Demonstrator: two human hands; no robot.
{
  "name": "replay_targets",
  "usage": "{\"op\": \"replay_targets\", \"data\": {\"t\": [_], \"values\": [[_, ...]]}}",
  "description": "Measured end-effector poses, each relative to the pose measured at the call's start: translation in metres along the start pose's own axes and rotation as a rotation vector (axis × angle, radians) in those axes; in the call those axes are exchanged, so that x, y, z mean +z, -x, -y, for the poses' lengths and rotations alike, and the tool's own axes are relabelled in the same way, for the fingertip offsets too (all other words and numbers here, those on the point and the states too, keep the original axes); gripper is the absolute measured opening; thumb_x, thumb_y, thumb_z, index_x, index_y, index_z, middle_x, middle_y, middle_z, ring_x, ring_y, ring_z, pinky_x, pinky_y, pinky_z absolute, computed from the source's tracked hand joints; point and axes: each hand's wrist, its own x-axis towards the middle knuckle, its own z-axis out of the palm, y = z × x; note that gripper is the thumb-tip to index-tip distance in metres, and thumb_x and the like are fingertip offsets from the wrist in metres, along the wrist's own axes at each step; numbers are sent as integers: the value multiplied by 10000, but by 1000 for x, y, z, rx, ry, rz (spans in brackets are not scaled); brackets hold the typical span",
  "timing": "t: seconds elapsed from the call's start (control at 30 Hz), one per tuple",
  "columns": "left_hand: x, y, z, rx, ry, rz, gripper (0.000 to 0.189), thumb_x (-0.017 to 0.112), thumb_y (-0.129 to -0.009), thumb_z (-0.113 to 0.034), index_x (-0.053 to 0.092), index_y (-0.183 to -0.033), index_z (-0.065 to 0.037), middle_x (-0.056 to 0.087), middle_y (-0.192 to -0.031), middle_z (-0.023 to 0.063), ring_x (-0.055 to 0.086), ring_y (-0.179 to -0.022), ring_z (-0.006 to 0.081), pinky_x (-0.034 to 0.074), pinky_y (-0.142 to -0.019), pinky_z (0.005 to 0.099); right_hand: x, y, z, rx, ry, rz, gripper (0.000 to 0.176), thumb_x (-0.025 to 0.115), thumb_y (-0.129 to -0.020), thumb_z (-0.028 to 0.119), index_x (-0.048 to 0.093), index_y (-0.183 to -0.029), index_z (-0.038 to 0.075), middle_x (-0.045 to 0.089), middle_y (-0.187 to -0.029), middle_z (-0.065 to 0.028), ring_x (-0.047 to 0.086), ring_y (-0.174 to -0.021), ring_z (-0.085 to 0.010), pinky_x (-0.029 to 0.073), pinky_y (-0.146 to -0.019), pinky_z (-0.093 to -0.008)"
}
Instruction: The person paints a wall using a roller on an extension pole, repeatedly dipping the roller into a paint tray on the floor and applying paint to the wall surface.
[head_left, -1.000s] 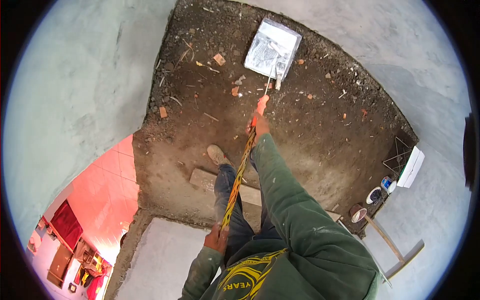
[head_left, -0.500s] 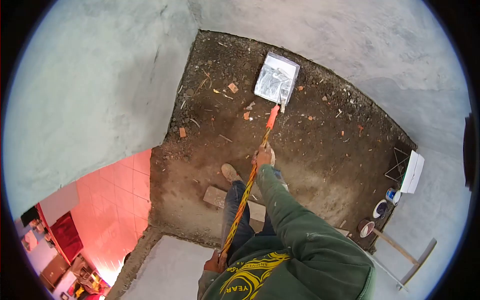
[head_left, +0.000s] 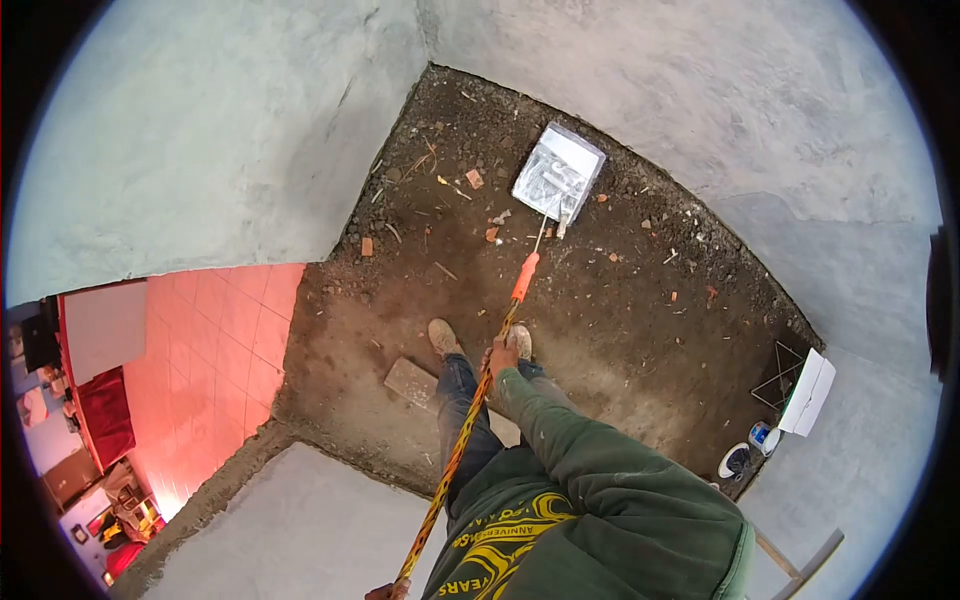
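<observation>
The right hand (head_left: 503, 355) is closed round the long yellow-and-black patterned pole (head_left: 455, 450). The left hand (head_left: 385, 592), cropped at the frame edge, meets the pole's butt, its grip unclear. That wide spacing likely steadies the small paint roller (head_left: 561, 222) at the near edge of the silver foil-lined tray (head_left: 575, 150) on the dirt floor (head_left: 620, 330).

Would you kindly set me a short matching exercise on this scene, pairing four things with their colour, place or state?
Things:
1 paint tray
2 pole
3 tiled floor
4 right hand

Descriptions:
A pink
B closed round the pole
C lying on the dirt near the grey wall
D yellow with dark markings

Pairs: 1-C, 2-D, 3-A, 4-B
</observation>
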Motion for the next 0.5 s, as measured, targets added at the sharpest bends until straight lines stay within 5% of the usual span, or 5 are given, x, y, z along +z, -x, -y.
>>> {"op": "replay_targets", "data": {"t": [0.2, 0.33, 0.43, 0.5], "values": [[21, 11, -56, -81, -251, 21, 471, 535, -853, -569, 659, -939, -124, 664, -780, 142, 621, -758, 345, 504, -663, 427, -28, -25, 32, -127, 117, 84, 604, 410, -981, 151, 98, -1494, 222, 508, -638, -97, 492, -457, -208, 463, -394, -404], [35, 33, -68, -164, -392, 42, 511, 533, -829, -626, 660, -926, -140, 673, -786, 163, 647, -779, 392, 520, -673, 452, -35, -69, 70, -237, 218, 8, 361, 419, -980, 184, 332, -1328, 137, 475, -584, -105, 432, -375, -232, 447, -372, -410], [52, 26, -62, -21, -276, -46, 514, 526, -823, -640, 658, -887, -147, 665, -740, 156, 644, -725, 395, 517, -633, 462, -39, -79, 88, -65, 44, 54, 542, 380, -978, 141, 167, -1467, 234, 462, -624, -88, 459, -409, -200, 427, -360, -387], [52, 36, -50, -22, -283, -55, 511, 534, -820, -638, 660, -869, -145, 657, -708, 148, 640, -692, 391, 513, -607, 460, -40, -58, 78, -103, 13, 21, 418, 385, -984, 169, 252, -1378, 209, 441, -621, -82, 434, -405, -197, 412, -362, -379]]}}
